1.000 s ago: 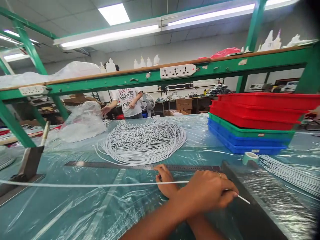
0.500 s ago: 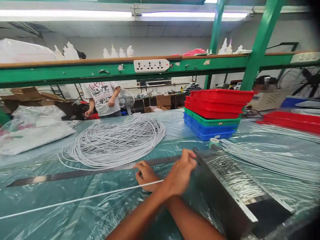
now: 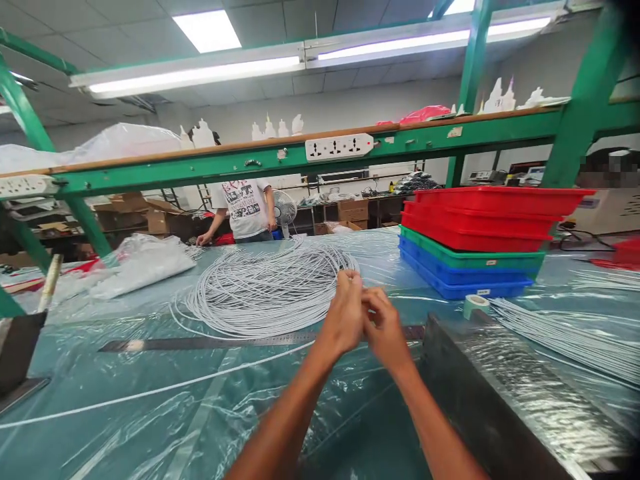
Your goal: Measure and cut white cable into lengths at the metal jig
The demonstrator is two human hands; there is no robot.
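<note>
White plastic-looking strand [image 3: 157, 388] is what you have in front of you, its long axis running across the table [image 3: 150, 443] from the left edge of the view, climbing gently away from you toward the right until it passes out of sight at your left wrist. Its right-hand end is hidden, so you can't be shown exactly where it points past there. Your left hand [image 3: 345, 310] is raised with its fingers bunched closely together, and your right hand [image 3: 384, 325] is just beside it, fingers curled inward with their tips near the left hand's. Both grips look narrow, but whether either pinches the strand cannot be told. Beyond the strand, a dark metal ruler [image 3: 200, 343] lies left to right, nearly level, while the strand slants toward it. Behind the ruler sits a broad coil of white strands [image 3: 265, 293]. On your right stands a dark metal trough [image 3: 480, 390], its long axis angled toward you, near a roll of tape [image 3: 475, 307].
</note>
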